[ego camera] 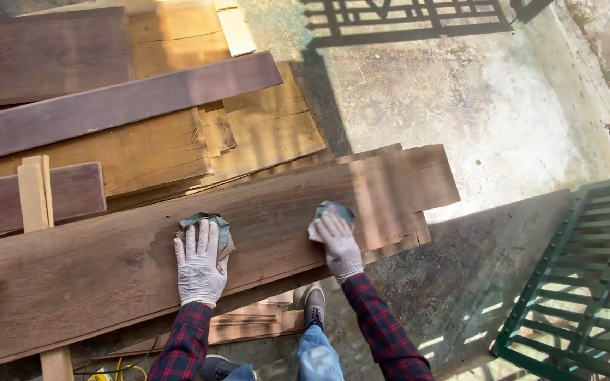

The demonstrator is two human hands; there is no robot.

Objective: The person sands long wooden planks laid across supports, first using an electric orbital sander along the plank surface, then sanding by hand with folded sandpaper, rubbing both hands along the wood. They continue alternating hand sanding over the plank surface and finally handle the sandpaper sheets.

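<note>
On a dark plank (107,261), gloved left hand (200,264) pressed flat on sandpaper (210,227), right hand (339,245) gripping another sheet (333,210), green grille (587,282) nearby.

Hard sunlight from twelve o'clock, crisp shadows, sharp focus with mild wide-angle bending.

Sun bleaches the concrete floor (488,106) at one o'clock almost white, and a pale board (236,29) at twelve o'clock glares. A grille casts barred shadow along the top edge and stripes the long plank (107,275) near three o'clock. The green metal gate (587,282) at four o'clock lies half in shade. Plank edges bow slightly toward the frame's borders; the lower corners dim.
</note>
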